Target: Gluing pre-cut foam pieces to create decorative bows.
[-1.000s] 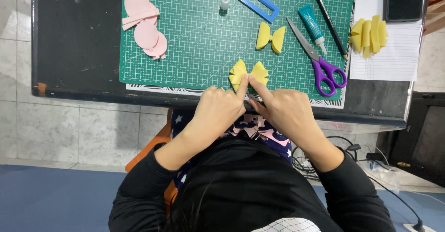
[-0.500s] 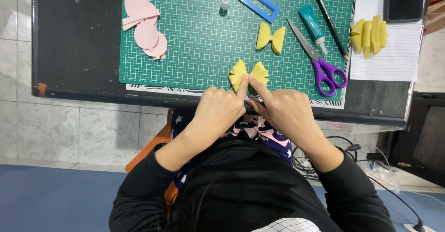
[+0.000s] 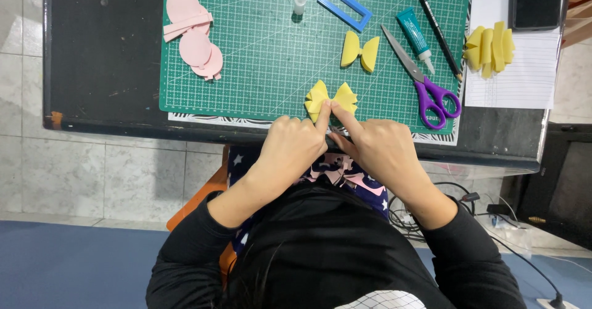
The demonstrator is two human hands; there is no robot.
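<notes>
Green cutting mat (image 3: 265,68): left hand (image 3: 290,148) and right hand (image 3: 376,148) pinch one yellow bow (image 3: 331,97); second bow (image 3: 361,51) and one pair of scissors (image 3: 422,81) lie beyond it

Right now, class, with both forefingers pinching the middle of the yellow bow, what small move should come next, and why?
Probably keep pressing: the left hand and right hand meet fingertip to fingertip on the pleated centre of the yellow bow, which looks unfastened, and the glue tube lies out of reach.
</notes>
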